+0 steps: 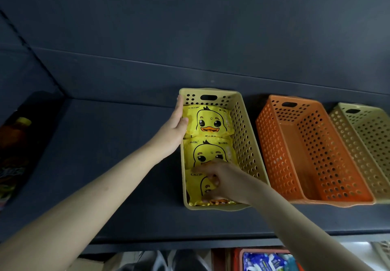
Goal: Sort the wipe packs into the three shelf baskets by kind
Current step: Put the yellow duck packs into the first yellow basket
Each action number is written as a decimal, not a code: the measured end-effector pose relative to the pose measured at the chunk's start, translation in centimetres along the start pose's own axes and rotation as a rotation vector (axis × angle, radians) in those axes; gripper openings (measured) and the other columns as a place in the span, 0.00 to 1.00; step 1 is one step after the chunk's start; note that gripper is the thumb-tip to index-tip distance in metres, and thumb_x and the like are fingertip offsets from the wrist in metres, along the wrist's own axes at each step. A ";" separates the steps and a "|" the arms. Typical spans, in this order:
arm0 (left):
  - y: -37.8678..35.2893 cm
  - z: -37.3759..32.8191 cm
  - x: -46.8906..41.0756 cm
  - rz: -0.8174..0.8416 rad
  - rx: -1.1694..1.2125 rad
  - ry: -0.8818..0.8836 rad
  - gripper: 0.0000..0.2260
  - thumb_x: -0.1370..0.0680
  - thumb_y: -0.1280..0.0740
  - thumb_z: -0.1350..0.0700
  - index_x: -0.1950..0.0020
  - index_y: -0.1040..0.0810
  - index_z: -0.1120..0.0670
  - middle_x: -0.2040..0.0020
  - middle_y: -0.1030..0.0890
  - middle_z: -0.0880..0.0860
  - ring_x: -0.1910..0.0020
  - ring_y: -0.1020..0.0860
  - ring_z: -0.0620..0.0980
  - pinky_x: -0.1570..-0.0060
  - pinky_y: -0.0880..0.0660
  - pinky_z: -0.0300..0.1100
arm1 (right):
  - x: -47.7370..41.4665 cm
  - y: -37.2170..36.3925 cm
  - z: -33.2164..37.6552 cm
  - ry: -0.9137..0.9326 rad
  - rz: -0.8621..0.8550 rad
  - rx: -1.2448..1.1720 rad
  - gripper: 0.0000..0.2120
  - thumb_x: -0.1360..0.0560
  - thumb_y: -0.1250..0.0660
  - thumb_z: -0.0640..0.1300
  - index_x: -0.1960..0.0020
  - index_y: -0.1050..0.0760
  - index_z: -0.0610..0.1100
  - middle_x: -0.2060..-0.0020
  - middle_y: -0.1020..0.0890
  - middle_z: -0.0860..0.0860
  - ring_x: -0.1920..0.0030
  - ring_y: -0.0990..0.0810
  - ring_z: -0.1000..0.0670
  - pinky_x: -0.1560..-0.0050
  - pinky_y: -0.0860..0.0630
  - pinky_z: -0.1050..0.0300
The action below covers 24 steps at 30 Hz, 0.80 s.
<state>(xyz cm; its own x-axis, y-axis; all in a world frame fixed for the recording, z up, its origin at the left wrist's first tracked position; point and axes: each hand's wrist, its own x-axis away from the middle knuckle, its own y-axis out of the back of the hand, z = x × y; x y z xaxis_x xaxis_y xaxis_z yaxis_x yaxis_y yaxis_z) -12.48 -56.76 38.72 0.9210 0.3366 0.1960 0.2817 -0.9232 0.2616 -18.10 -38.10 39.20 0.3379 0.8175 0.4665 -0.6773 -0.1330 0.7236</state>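
Bracing left wall of yellow basket (pixel 245 127) with straight-fingered left hand (pixel 175 129), likely steadying; pinching front-edge duck pack (pixel 195 188) in curled right hand (pixel 226 180), seating it.

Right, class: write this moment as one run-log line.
left hand: rests against leftmost basket wall | right hand: grips nearest duck pack | leftmost basket: three duck packs

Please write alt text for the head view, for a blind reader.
A right hand grips the nearest pack of three yellow duck wipe packs in a beige basket; the left hand rests on its left wall. An orange basket beside it looks empty.
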 end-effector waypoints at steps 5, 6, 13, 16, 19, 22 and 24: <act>0.2 0.4 -0.4 0.021 0.002 -0.016 0.26 0.16 0.50 0.51 0.24 0.63 0.38 0.23 0.59 0.39 0.30 0.53 0.34 0.32 0.51 0.35 | -0.1 1.0 0.3 -0.075 0.113 -0.118 0.36 0.30 0.25 0.47 0.27 0.36 0.60 0.45 0.25 0.54 0.49 0.26 0.57 0.39 0.27 0.52; 0.3 0.5 -0.5 0.035 0.008 -0.022 0.26 0.16 0.50 0.51 0.24 0.62 0.38 0.23 0.60 0.38 0.30 0.53 0.34 0.31 0.51 0.37 | 0.2 1.7 0.3 -0.109 0.125 -0.234 0.35 0.30 0.25 0.46 0.28 0.35 0.60 0.42 0.24 0.53 0.47 0.23 0.56 0.40 0.24 0.53; 2.3 -1.1 -0.8 0.059 -0.105 -0.005 0.27 0.19 0.42 0.44 0.23 0.49 0.39 0.21 0.54 0.42 0.23 0.51 0.44 0.27 0.50 0.48 | 3.1 5.9 1.0 -0.169 -0.288 -0.401 0.23 0.26 0.31 0.51 0.32 0.31 0.59 0.37 0.25 0.61 0.47 0.21 0.62 0.41 0.24 0.59; 2.6 -3.8 0.1 -0.015 -0.227 -0.103 0.25 0.20 0.40 0.46 0.23 0.43 0.41 0.21 0.50 0.48 0.23 0.50 0.47 0.27 0.49 0.46 | 6.1 7.2 1.7 -0.168 -0.510 -0.372 0.22 0.26 0.31 0.51 0.32 0.28 0.55 0.38 0.24 0.61 0.46 0.22 0.64 0.46 0.25 0.66; 1.1 -7.2 2.0 -0.034 -0.398 -0.291 0.21 0.19 0.40 0.48 0.26 0.35 0.45 0.22 0.43 0.48 0.25 0.43 0.46 0.32 0.45 0.40 | 10.3 7.5 1.6 -0.205 -0.681 -0.230 0.22 0.26 0.30 0.53 0.33 0.27 0.54 0.37 0.23 0.59 0.40 0.23 0.59 0.40 0.26 0.59; -2.4 -9.8 4.2 0.013 -0.477 -0.453 0.18 0.19 0.39 0.51 0.29 0.30 0.49 0.28 0.33 0.47 0.29 0.35 0.43 0.36 0.42 0.33 | 15.2 6.7 0.7 -0.264 -0.771 -0.112 0.23 0.26 0.30 0.52 0.32 0.27 0.51 0.36 0.24 0.57 0.37 0.25 0.56 0.38 0.31 0.63; -5.9 -10.7 5.7 0.065 -0.529 -0.532 0.16 0.19 0.38 0.52 0.31 0.28 0.50 0.30 0.30 0.47 0.31 0.32 0.44 0.36 0.40 0.32 | 18.9 5.2 -0.4 -0.317 -0.809 -0.054 0.24 0.27 0.29 0.52 0.32 0.27 0.50 0.36 0.24 0.56 0.38 0.26 0.56 0.43 0.34 0.69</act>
<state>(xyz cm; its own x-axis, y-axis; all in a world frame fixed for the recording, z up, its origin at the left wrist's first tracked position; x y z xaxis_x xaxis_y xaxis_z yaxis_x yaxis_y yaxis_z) -11.77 -47.41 48.45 0.9749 0.0252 -0.2213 0.1789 -0.6804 0.7107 -15.53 -23.12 51.59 0.8896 0.4534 -0.0550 -0.1778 0.4548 0.8727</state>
